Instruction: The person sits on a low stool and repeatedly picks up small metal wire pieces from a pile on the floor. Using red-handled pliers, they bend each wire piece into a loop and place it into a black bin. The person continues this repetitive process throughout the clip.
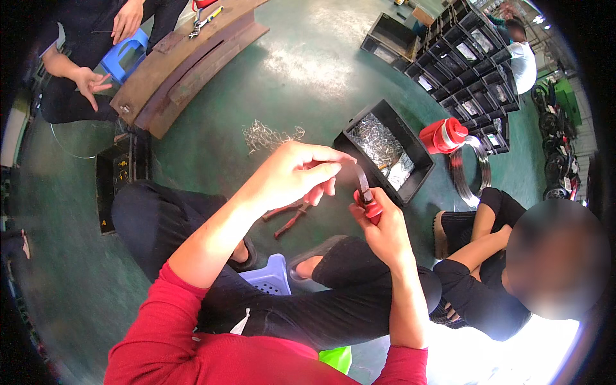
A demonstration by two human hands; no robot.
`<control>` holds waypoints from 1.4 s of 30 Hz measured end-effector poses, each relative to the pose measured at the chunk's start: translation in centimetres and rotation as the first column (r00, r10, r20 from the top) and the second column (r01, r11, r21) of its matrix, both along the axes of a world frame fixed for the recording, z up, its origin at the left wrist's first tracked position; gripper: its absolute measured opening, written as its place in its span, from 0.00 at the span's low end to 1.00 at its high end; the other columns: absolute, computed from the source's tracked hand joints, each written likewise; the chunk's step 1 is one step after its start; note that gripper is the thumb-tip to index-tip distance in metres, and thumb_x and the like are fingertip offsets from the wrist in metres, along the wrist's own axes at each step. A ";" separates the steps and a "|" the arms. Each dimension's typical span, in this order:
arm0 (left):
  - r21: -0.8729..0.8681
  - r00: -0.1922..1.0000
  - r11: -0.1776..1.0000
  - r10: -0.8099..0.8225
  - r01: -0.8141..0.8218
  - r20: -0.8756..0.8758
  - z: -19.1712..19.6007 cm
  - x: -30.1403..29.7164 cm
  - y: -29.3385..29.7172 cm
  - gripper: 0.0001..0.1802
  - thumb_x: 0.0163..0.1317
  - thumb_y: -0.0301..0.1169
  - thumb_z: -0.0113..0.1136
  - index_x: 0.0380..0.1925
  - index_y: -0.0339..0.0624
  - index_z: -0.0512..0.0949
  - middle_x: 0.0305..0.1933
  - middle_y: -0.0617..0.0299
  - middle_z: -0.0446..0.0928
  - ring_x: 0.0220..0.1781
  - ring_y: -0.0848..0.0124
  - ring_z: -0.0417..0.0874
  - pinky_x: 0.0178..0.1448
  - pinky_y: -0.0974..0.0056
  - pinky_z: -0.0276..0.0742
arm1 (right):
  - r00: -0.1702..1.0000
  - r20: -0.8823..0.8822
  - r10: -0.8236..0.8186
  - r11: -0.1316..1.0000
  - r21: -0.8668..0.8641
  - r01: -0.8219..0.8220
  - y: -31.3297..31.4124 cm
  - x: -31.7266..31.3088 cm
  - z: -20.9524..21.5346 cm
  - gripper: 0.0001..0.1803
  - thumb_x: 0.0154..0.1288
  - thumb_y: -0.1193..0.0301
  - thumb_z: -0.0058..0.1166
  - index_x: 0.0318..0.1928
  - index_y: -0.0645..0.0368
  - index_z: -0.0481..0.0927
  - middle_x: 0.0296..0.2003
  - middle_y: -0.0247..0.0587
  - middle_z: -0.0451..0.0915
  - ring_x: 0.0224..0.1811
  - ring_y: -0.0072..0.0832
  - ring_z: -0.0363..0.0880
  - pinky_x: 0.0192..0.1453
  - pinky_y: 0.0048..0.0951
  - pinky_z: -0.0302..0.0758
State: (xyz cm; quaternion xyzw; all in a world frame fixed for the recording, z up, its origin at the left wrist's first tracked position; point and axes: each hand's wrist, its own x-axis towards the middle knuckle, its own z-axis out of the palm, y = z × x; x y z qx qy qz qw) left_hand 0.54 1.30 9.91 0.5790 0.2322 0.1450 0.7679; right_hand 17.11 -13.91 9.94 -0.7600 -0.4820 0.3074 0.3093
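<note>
Scene evenly daylit; glare seen on green floor point(308, 64), blown-out white patch at lower right. Edges bent and darkened by fisheye; centre sharp.

Two red-handled pliers show: one gripped near right point(368, 204), one lying on the green floor point(289, 215). One open black plastic crate of wire pieces point(385, 149), one red jug point(443, 136) and one coil of steel wire point(470, 168) sit far right.

Head view: your right hand point(384, 226) grips red-handled pliers point(367, 200); your left hand point(296, 172) pinches their tip. Red-handled cutters point(289, 217) lie on the green floor point(308, 70) beside a black crate point(384, 149) of wire pieces.
</note>
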 end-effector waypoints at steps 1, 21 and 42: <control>0.017 1.000 1.000 -0.007 0.006 0.017 0.0 -0.1 -0.1 0.14 0.70 0.30 0.52 0.52 0.38 0.80 0.25 0.67 0.77 0.24 0.81 0.75 0.27 0.75 0.70 | 1.000 -0.016 0.016 1.000 0.000 -0.016 0.0 0.1 0.0 0.12 0.61 0.73 0.60 0.44 0.63 0.75 0.34 0.51 0.80 0.38 0.42 0.81 0.44 0.34 0.75; 0.315 0.987 0.941 0.149 -0.124 -0.055 0.2 0.8 -3.2 0.16 0.71 0.28 0.47 0.52 0.37 0.79 0.20 0.67 0.73 0.22 0.84 0.71 0.26 0.74 0.67 | 0.997 0.057 -0.054 0.998 0.029 0.053 0.3 0.1 -1.8 0.08 0.58 0.79 0.62 0.36 0.63 0.76 0.28 0.38 0.80 0.34 0.17 0.77 0.42 0.23 0.74; 0.153 0.979 0.967 0.205 -0.202 -0.006 -5.4 3.6 -0.8 0.15 0.72 0.29 0.46 0.51 0.42 0.80 0.19 0.73 0.69 0.18 0.83 0.68 0.21 0.76 0.61 | 0.824 -0.564 0.046 0.981 -0.128 -0.143 -1.7 3.2 -4.2 0.16 0.63 0.78 0.58 0.52 0.59 0.75 0.42 0.34 0.81 0.44 0.21 0.77 0.51 0.26 0.73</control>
